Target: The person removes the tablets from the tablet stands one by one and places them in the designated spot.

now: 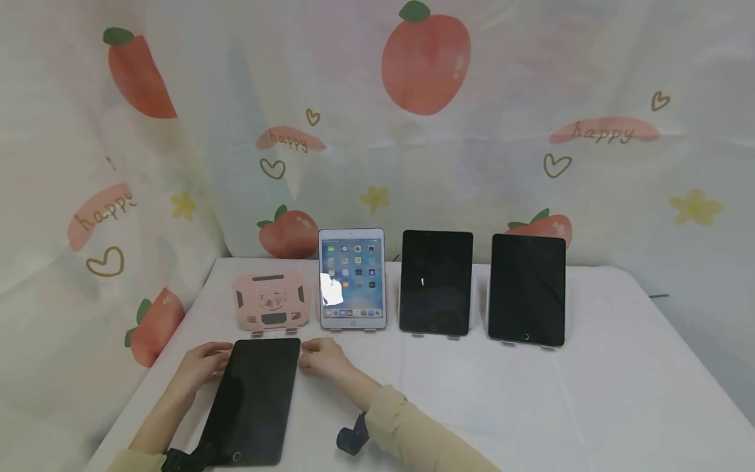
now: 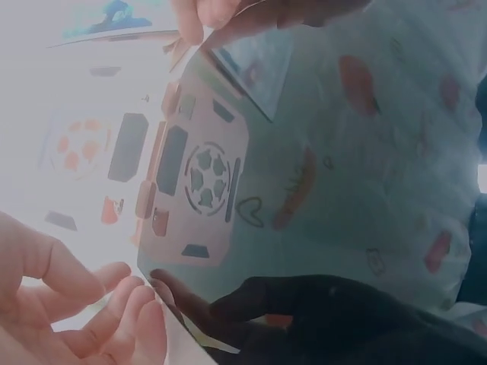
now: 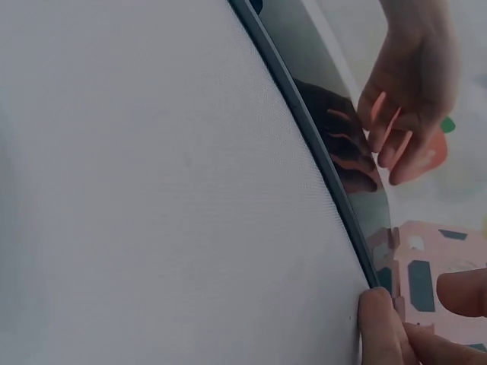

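A black tablet point(image 1: 253, 403) lies on the white table, its home button towards the person. Beside its left edge is the left hand point(image 1: 203, 364), fingers loosely bent; in the left wrist view these fingers point(image 2: 144, 312) are close to the edge, and contact is hard to tell. At the tablet's far right corner, the right hand point(image 1: 321, 357) touches with a fingertip point(image 3: 375, 304), while its thumb point(image 3: 460, 294) stands apart. Just beyond the tablet, a pink stand point(image 1: 250, 301) with cut-outs bears no tablet. Its reflection shows in the dark screen point(image 2: 319, 236).
Farther right stand a white tablet point(image 1: 352, 282) with a lit screen of icons and two dark tablets point(image 1: 436, 282) point(image 1: 527, 288), each upright on a stand. A fruit-patterned curtain point(image 1: 495, 164) hangs behind and at the left. White tablecloth point(image 1: 501, 400) covers the table's right side.
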The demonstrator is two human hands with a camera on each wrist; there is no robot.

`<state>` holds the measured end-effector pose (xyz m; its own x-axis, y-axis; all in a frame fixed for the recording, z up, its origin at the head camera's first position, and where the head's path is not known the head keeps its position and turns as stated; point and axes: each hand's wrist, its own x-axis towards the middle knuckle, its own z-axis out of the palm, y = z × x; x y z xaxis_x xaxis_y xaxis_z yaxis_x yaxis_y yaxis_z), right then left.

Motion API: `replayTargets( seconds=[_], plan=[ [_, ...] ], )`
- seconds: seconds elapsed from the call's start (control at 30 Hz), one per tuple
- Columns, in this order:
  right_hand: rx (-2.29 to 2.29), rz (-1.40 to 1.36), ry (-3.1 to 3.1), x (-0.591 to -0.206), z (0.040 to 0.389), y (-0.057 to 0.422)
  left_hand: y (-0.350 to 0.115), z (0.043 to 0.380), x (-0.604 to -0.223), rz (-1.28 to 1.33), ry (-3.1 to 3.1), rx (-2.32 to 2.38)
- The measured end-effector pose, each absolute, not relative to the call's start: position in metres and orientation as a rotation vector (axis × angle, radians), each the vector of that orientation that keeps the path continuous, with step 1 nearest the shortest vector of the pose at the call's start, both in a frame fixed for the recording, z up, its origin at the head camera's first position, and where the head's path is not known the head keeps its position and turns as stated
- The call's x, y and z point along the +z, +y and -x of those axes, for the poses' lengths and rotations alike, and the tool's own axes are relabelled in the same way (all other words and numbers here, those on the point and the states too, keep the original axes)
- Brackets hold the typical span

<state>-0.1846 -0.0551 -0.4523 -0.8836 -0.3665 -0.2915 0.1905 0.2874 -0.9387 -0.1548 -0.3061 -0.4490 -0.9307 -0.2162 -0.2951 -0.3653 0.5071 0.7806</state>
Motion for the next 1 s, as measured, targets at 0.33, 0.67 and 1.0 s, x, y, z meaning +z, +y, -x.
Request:
replayTargets(
  seconds=[0.33, 0.67, 1.0],
  plan=[
    [-1.613, 0.255, 2.196, -0.452, 0.185, -0.04, -0.295, 0.148, -0.447, 0.561, 2.675, 1.433],
    [-1.605, 0.351, 2.316, -0.452, 0.191, -0.02, -0.27, 0.157, -0.443, 0.575, 2.743, 1.487],
    [-1.623, 0.37, 2.433, -0.451, 0.198, -0.004, -0.249, 0.165, -0.439, 0.512, 2.769, 1.549]
  ],
)
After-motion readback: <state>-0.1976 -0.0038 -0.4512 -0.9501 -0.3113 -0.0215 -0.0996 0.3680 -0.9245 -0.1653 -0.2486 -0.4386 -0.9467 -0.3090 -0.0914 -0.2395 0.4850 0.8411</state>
